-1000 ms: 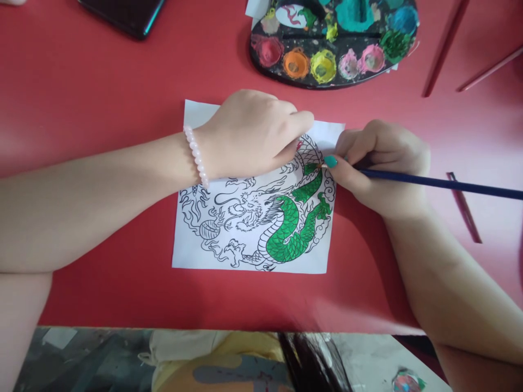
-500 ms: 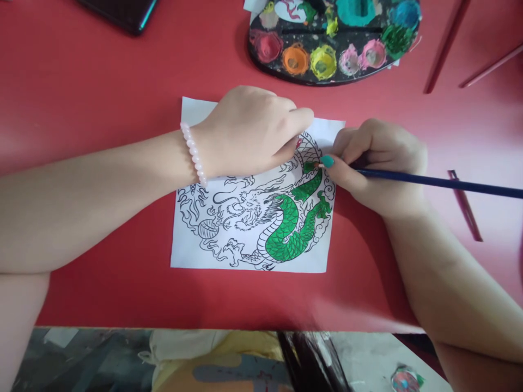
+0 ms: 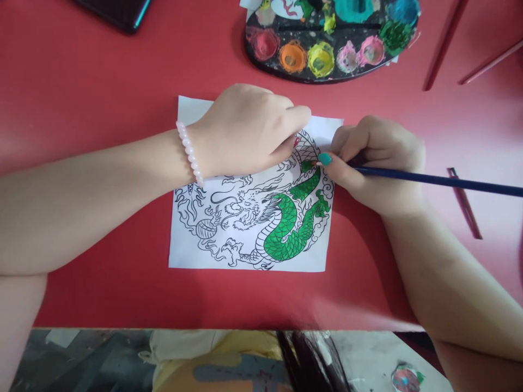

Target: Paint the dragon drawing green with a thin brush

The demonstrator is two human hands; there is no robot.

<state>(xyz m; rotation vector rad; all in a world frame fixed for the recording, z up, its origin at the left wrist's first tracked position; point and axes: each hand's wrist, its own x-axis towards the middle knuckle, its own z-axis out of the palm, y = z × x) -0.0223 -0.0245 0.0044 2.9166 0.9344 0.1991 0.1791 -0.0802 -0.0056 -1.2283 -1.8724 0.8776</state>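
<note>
A white sheet of paper [image 3: 245, 256] lies on the red table, printed with a dragon drawing [image 3: 245, 212]. Parts of the dragon's body [image 3: 281, 234] are painted green; the head and left side are bare line art. My left hand [image 3: 253, 128], with a beaded bracelet [image 3: 190, 155] at the wrist, rests curled on the paper's upper part. Its fingers are folded, and whatever is under them is hidden. My right hand [image 3: 379, 158] pinches a dark blue paintbrush [image 3: 441, 179] close to its tip, which touches a green patch at the drawing's upper right.
A black paint palette [image 3: 330, 73] with several coloured wells stands at the top. A dark phone-like object [image 3: 118, 11] is at upper left. Reddish sticks [image 3: 445, 46] and a short dark red one [image 3: 466, 204] lie to the right. The table's near edge [image 3: 229, 328] runs below the paper.
The whole view has shifted slightly, with everything a little further left and up. Both hands keep their places on the paper; the brush tip stays at the same green patch.
</note>
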